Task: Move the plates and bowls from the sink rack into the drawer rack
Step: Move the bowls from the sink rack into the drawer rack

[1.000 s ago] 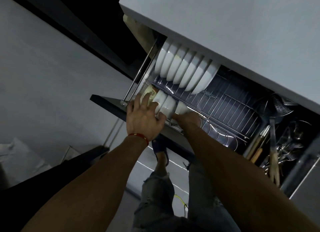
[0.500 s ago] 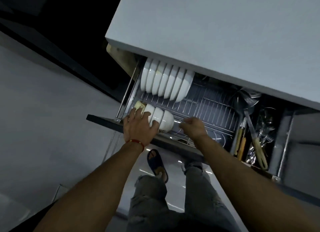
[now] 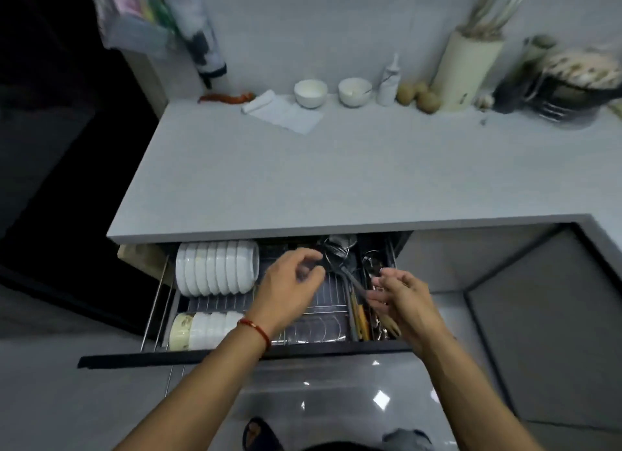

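Grey countertop [image 3: 336, 181], tiled wall [image 3: 319, 30] (dim), glossy floor [image 3: 336, 400]

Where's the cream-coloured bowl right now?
In the head view, the cream bowl stands on edge at the left end of the drawer rack's front row, touching the white bowls to its right.

Bowls [image 3: 215, 269] and cups [image 3: 205, 329] fill the rack's [image 3: 330, 296] left; its middle wires lie bare. Utensils [image 3: 360, 312] crowd the right; the worktop [image 3: 303, 181] overhangs the back.
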Tool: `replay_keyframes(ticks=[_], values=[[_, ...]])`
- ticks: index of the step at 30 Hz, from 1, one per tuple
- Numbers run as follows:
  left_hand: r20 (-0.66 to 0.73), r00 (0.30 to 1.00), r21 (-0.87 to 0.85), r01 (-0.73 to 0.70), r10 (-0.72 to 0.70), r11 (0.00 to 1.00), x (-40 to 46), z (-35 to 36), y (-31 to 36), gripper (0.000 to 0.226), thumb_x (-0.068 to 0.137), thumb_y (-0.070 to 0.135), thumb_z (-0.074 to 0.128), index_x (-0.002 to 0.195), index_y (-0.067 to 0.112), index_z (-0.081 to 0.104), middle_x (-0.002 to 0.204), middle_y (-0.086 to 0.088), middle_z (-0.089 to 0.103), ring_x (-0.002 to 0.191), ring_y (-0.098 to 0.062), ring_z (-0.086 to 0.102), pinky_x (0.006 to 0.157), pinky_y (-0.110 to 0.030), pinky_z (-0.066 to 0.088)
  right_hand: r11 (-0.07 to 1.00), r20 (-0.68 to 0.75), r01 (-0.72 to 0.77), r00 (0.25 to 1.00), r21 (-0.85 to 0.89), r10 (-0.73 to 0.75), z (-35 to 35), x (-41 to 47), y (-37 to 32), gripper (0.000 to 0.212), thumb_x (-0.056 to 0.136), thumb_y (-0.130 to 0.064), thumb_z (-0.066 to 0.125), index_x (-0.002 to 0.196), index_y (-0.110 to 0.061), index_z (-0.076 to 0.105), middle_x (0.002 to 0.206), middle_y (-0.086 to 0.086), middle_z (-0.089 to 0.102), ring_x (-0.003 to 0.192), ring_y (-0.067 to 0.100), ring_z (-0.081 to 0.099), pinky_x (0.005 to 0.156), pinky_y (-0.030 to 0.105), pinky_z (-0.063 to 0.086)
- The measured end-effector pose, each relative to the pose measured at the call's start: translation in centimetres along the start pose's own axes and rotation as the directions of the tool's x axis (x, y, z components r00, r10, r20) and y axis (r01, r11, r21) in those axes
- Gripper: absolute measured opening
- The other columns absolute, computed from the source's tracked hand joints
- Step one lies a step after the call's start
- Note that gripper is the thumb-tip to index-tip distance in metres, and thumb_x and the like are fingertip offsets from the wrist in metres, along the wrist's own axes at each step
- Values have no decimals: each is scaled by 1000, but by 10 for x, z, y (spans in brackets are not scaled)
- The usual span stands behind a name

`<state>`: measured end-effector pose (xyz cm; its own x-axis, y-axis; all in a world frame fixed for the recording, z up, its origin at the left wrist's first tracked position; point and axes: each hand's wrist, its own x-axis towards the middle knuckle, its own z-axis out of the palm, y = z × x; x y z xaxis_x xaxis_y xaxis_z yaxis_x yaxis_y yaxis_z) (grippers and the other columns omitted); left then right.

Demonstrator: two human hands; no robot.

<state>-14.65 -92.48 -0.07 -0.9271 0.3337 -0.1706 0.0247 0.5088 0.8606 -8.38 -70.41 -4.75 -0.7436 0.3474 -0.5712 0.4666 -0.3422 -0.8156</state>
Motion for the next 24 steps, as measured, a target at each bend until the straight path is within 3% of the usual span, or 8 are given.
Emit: replay_keyframes(ticks=[7, 9, 12, 19, 22, 24], values=[[163, 970, -181, -152, 182, 972, 36, 182, 195, 17, 95, 23, 63, 110, 27, 70, 109, 12, 71, 104, -6, 65, 89, -27, 55, 962, -163, 208, 970, 176, -180, -181, -15, -73, 21, 97, -8, 64, 118, -12, 62, 106, 13, 75, 74, 20, 74, 65, 29, 62], [231, 958, -278, -104, 171, 955, 46, 236, 239, 19, 96, 18, 62, 112, 21, 71, 112, 3, 72, 106, -13, 67, 86, -33, 59, 948, -243, 255, 948, 193, -206, -238, -19, -92, 20, 97, -8, 63, 117, -12, 63, 107, 15, 74, 75, 20, 72, 68, 30, 60], [326, 936, -344, -17, 136, 939, 56, 307, 294, 21, 98, 18, 57, 115, 19, 70, 120, -3, 70, 109, -18, 67, 80, -30, 59, 935, -360, 293, 910, 200, -208, -314, -28, -116, 19, 97, -6, 62, 115, -11, 63, 106, 16, 72, 75, 22, 69, 71, 34, 57], [486, 841, -346, -64, 238, 936, 78, 445, 381, 19, 95, 27, 61, 111, 32, 70, 113, 7, 71, 107, -12, 66, 88, -36, 56, 928, -631, 354, 748, 118, -205, -472, -40, -143, 18, 96, -8, 63, 113, -13, 65, 98, 10, 72, 78, 21, 71, 75, 36, 60], [566, 755, -324, -165, 331, 932, 90, 498, 406, 22, 93, 30, 62, 113, 40, 67, 115, 12, 66, 109, -5, 62, 93, -33, 54, 949, -734, 314, 643, -6, -218, -525, -38, -146, 14, 97, -15, 63, 109, -22, 65, 102, 4, 73, 90, 22, 73, 81, 38, 62], [626, 682, -304, -234, 379, 924, 103, 532, 422, 31, 94, 31, 62, 123, 40, 62, 124, 13, 62, 114, -3, 58, 89, -24, 50, 960, -774, 273, 593, -67, -223, -559, -32, -150, 14, 97, -18, 63, 108, -27, 65, 105, 0, 71, 94, 21, 73, 83, 39, 63]])
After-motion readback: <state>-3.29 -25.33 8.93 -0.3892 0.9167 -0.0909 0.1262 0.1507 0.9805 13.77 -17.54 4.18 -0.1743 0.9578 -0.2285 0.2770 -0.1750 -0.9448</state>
